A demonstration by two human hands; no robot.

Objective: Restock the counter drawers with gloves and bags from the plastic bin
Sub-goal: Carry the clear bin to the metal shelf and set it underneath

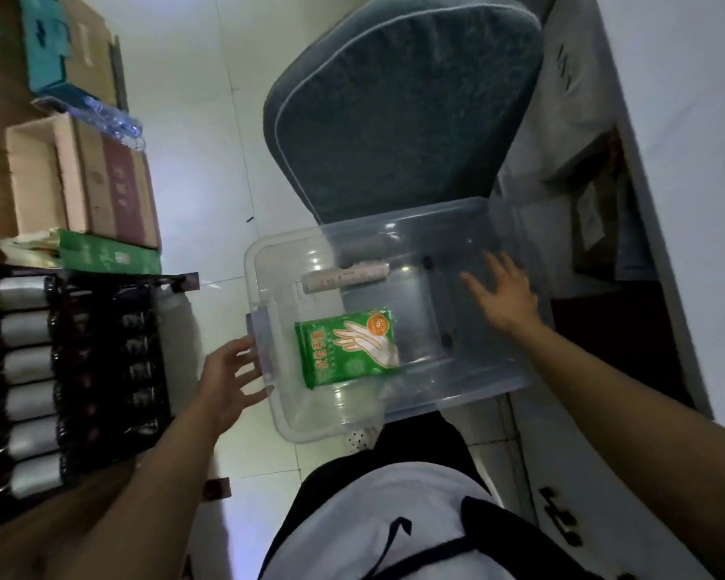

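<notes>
On pale tiled floor (193, 194) sits our clear plastic bin (469, 395); the green glove packet (346, 349) lies at nine o'clock from our released right hand (505, 293), left hand (227, 378) likewise released.

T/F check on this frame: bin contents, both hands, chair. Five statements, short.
1. The clear plastic bin holds a green pack of disposable gloves. True.
2. The right hand grips the pack. False: its fingers are spread and hold nothing.
3. The left hand is at the bin's left edge. True.
4. A pale roll lies in the bin. True.
5. The bin sits on a red chair. False: a grey-blue cushioned chair stands behind it.
</notes>
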